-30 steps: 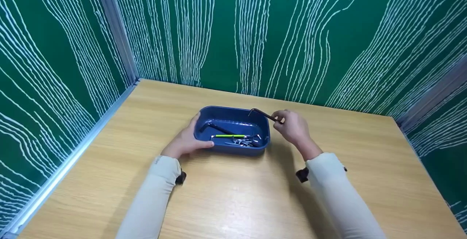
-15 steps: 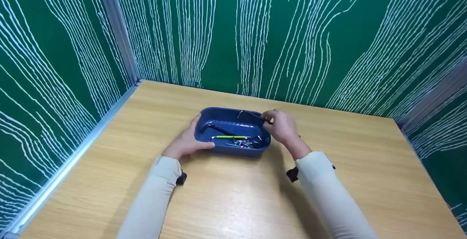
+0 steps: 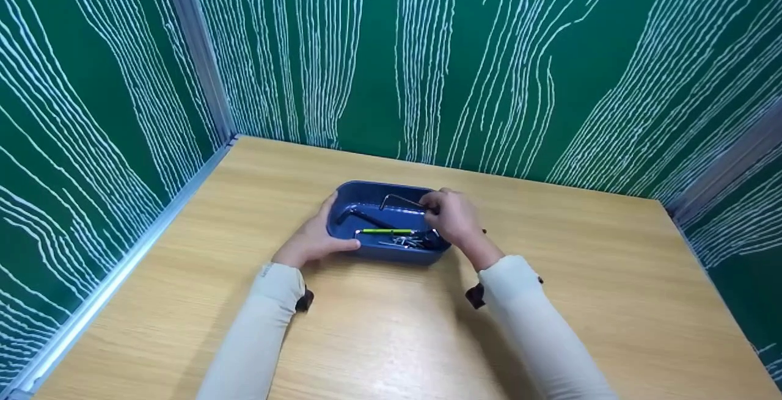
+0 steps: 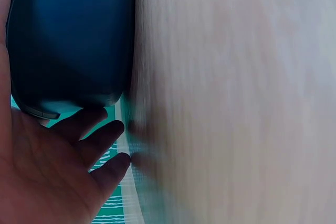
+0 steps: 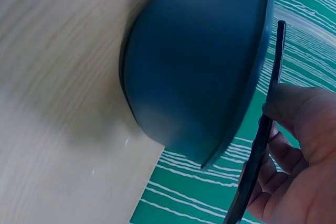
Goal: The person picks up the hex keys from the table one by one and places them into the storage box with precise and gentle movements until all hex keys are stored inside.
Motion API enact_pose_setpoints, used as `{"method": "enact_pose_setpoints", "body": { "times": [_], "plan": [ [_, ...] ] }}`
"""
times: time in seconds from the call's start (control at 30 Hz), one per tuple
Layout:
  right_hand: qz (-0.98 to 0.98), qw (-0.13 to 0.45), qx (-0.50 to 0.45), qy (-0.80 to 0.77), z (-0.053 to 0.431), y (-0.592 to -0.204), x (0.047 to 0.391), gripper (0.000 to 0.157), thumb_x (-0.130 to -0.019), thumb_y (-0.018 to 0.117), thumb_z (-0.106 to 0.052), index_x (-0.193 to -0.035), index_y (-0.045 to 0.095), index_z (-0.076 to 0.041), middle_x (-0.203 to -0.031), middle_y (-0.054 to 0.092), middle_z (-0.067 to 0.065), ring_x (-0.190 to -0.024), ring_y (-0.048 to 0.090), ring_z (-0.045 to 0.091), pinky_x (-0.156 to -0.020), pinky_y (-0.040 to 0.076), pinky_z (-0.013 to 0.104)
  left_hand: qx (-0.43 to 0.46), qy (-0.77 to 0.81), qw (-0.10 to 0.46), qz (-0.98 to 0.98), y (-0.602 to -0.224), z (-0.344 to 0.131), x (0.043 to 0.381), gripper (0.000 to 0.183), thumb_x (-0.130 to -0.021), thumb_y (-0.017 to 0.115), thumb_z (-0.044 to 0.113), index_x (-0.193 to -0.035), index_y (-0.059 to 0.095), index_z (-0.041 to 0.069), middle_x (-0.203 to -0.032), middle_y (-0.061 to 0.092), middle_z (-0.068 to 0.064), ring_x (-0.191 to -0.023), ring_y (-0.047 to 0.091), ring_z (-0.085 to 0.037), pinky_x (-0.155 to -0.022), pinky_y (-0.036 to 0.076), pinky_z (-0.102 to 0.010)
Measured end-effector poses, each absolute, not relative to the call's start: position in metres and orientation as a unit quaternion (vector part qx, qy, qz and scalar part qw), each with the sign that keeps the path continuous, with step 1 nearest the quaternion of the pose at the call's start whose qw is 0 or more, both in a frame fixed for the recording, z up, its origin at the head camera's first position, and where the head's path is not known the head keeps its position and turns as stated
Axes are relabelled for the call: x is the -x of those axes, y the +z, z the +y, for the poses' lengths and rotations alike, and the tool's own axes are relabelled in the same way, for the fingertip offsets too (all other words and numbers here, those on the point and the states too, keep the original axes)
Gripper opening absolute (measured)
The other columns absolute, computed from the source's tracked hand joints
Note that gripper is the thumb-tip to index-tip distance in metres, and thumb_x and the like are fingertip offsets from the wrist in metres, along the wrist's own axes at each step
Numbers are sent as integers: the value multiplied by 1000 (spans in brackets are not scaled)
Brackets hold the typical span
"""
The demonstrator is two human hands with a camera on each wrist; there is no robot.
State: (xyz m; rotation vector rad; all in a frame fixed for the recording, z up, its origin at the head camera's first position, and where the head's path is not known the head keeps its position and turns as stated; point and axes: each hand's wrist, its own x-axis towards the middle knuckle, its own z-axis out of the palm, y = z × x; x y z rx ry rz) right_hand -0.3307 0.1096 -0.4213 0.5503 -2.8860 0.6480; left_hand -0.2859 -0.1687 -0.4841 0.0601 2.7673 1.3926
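Observation:
A blue plastic bin [image 3: 391, 256] rests on the table. My left hand [image 3: 311, 240] grips its left end, with the thumb along the near rim. Over the bin's right end, my right hand [image 3: 457, 217] pinches a black hex key [image 5: 257, 156] between thumb and fingers. The key's short bent end points left above the bin. Inside lie a larger black L-shaped hex key [image 3: 369, 220], a bright green hex key [image 3: 386, 231] and several small silver metal pieces [image 3: 406, 241]. In the left wrist view, the left hand's fingers [image 4: 107, 129] curve near the bin's end.
The wooden table [image 3: 379, 339] extends around the bin on all sides. Green panels with white wavy lines [image 3: 379, 52] stand behind it and to the left and right. Grey metal posts [image 3: 195, 46] mark the corners.
My right hand has moved left, carrying the black hex key from beside the bin's right rim to over its inside. My left hand has stayed on the bin.

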Motion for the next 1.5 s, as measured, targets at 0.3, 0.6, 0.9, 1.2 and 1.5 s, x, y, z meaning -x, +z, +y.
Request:
{"method": "enact_pose_setpoints", "body": {
  "times": [0.3, 0.6, 0.9, 1.2, 1.5],
  "plan": [
    [-948, 73, -212, 224, 92, -426, 327, 18, -77, 61, -15, -94, 66, -19, -88, 59, -3, -80, 50, 15, -73, 46, 32, -20, 442, 19, 897, -485, -170, 286, 110, -53, 75, 54, -136, 4, 43, -141, 27, 3, -121, 34, -22, -100, 29, -49],
    [-948, 78, -219, 216, 77, -432, 327, 21, -77, 61, -18, -96, 67, -22, -93, 61, -5, -89, 52, 15, -84, 45, 35, -28, 445, 17, 895, -485, -171, 287, 111, -52, 75, 56, -137, 4, 42, -141, 26, 5, -122, 33, -22, -101, 28, -50],
    [-947, 80, -228, 211, 62, -439, 326, 19, -76, 61, -19, -94, 68, -23, -91, 61, -4, -85, 52, 16, -80, 46, 35, -19, 452, 30, 891, -483, -171, 285, 110, -53, 75, 55, -135, 3, 45, -141, 26, 3, -122, 33, -22, -102, 27, -49],
    [-948, 64, -231, 211, 48, -452, 324, 17, -77, 61, -20, -91, 69, -23, -87, 60, -7, -80, 49, 12, -79, 46, 32, -7, 457, 43, 888, -482, -169, 283, 109, -53, 75, 56, -134, 2, 48, -141, 25, 5, -123, 32, -21, -102, 27, -50],
    [-953, 0, -192, 236, 40, -458, 331, 19, -79, 62, -19, -97, 67, -23, -95, 60, -5, -86, 50, 15, -89, 43, 38, -36, 454, 32, 890, -484, -171, 286, 110, -55, 73, 56, -137, 1, 42, -142, 24, 3, -123, 33, -22, -102, 27, -49]
  ]
}}
